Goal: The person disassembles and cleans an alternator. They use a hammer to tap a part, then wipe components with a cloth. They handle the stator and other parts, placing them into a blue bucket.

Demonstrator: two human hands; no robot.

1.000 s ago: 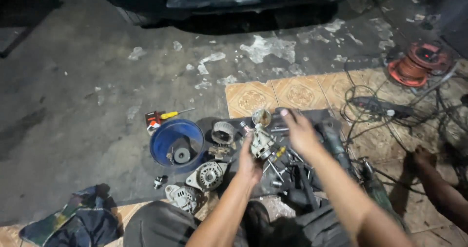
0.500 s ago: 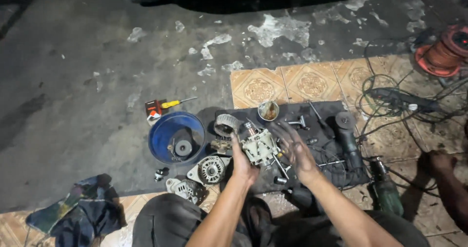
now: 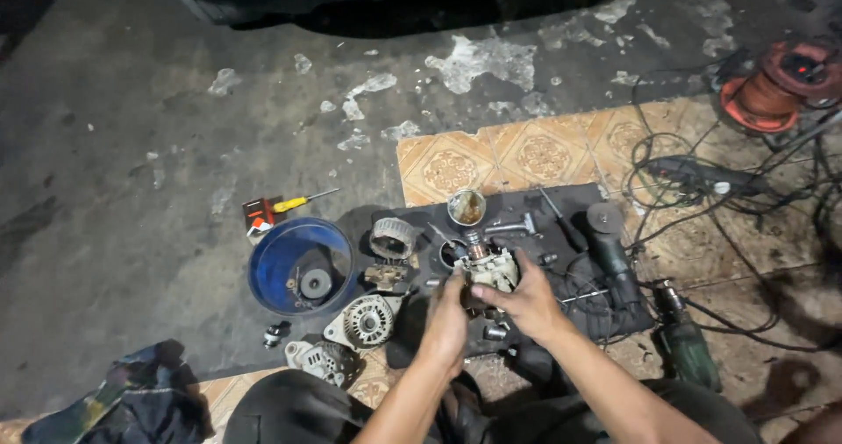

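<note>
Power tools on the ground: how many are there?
2: a dark angle grinder lying on the black mat, and a green drill right of it. Others may hide among the cables.

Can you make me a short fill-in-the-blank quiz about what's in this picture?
1. Both hands, left hand and right hand, hold one ____ motor part.
2. The round bowl left of the hands is ____.
3. The screwdriver handle is ____.

Missing words: metal; blue; yellow
</note>
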